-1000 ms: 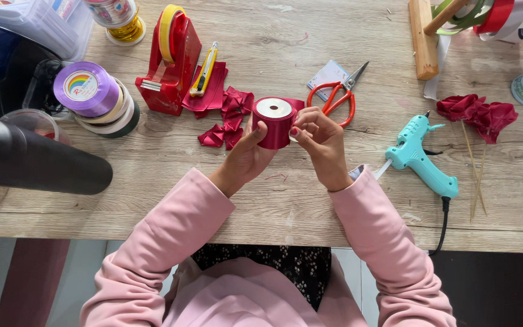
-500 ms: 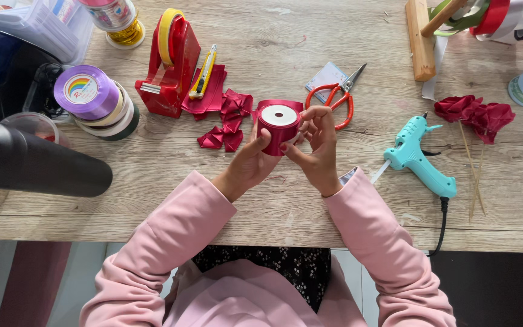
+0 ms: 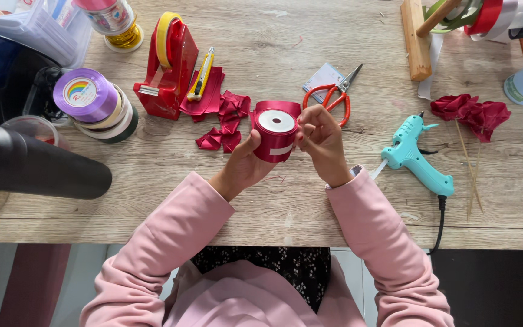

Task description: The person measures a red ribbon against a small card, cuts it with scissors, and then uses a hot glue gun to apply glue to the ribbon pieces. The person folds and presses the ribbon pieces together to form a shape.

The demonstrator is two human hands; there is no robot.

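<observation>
- Two pink-sleeved arms over a wooden table [image 3: 152, 181], hands meeting at one spool.
- Far left: dark cylinder [image 3: 37, 169] lying across the edge; stack of ribbon rolls [image 3: 92, 103], purple on top.
- Next right: red tape dispenser [image 3: 167, 66] with a yellow roll, a yellow utility knife [image 3: 201, 75] on red cloth, then folded red ribbon pieces [image 3: 225, 121] strewn just beside the spool.
- Left hand [image 3: 243, 166]: half closed, thumb up along the left wall of the red ribbon spool [image 3: 275, 139], fingers hidden behind it, so a cupping hold.
- Spool: held on edge just above the table at mid-frame, white core facing up.
- Right hand [image 3: 322, 142]: fingers curled together at the spool's right side, pinching at the ribbon's loose end by the look of it; exact contact too small to tell.
- Handling, as a judgement: light, rigid card core, wound satin smooth and slippery, loose turns apt to slide off; best gripped across the flat faces or core, free end taken near its edge between thumb and forefinger.
- Behind the right hand: red-handled scissors [image 3: 331, 97].
- Further right: teal glue gun [image 3: 416, 160] with black cord, then red ribbon flowers [image 3: 473, 115] on thin sticks.
</observation>
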